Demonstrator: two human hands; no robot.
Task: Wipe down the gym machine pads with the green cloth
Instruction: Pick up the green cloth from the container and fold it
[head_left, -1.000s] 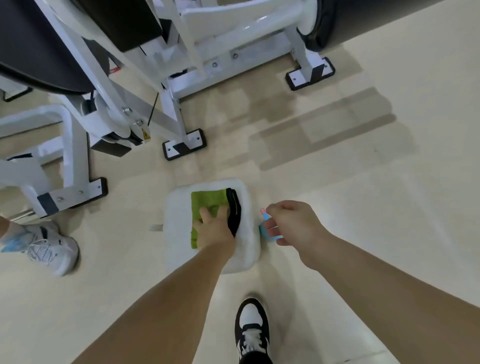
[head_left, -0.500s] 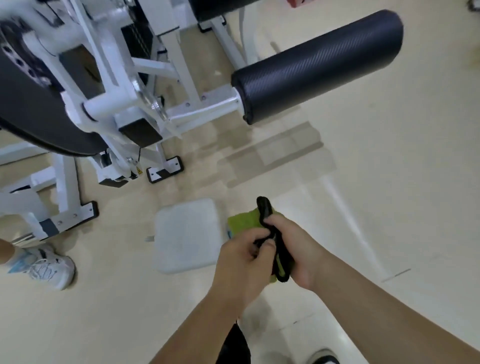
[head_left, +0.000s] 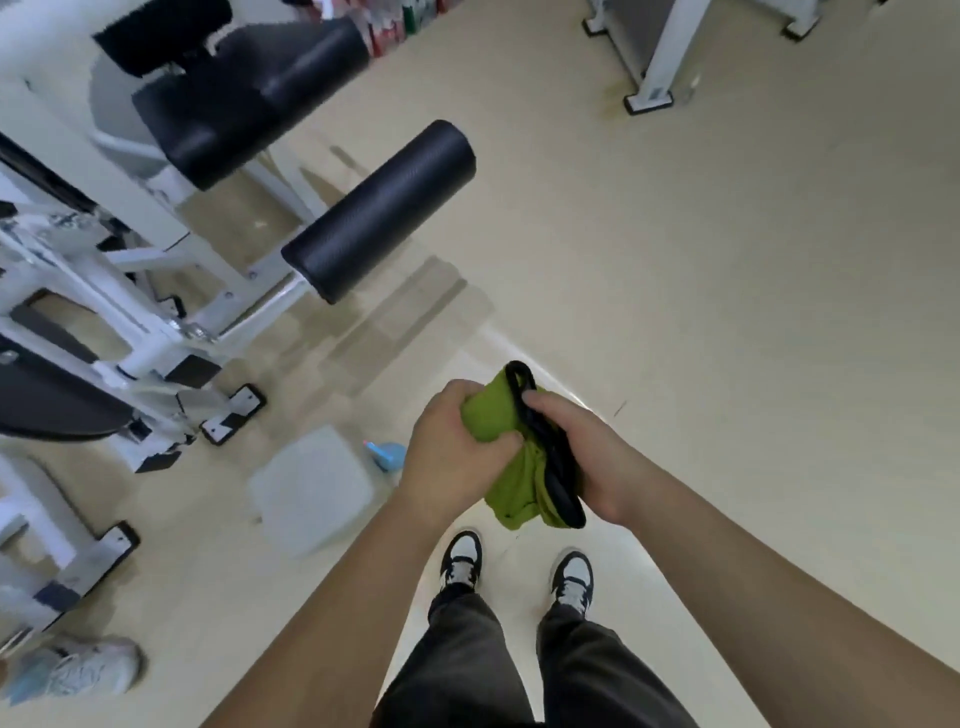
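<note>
I hold a green cloth (head_left: 511, 470) with a black edge in front of me, above the floor. My left hand (head_left: 454, 449) grips its left side, thumb pressed into the fabric. My right hand (head_left: 576, 447) grips the black edge on the right. A black cylindrical roller pad (head_left: 379, 210) of the white gym machine (head_left: 140, 312) sticks out up and left of my hands. A black seat pad (head_left: 234, 109) lies behind it, and another dark pad (head_left: 47, 400) shows at the left edge.
A white square mat (head_left: 309, 488) lies on the beige floor left of my hands, with a blue spray bottle (head_left: 387, 453) beside it. Another person's sneaker (head_left: 78, 670) is at lower left. My own shoes (head_left: 462, 558) are below. Another machine's white leg (head_left: 657, 67) stands top right.
I lifted the cloth off the white mat with my left hand, let go of the blue bottle, and took the cloth in both hands. My view rose toward the roller pad.
</note>
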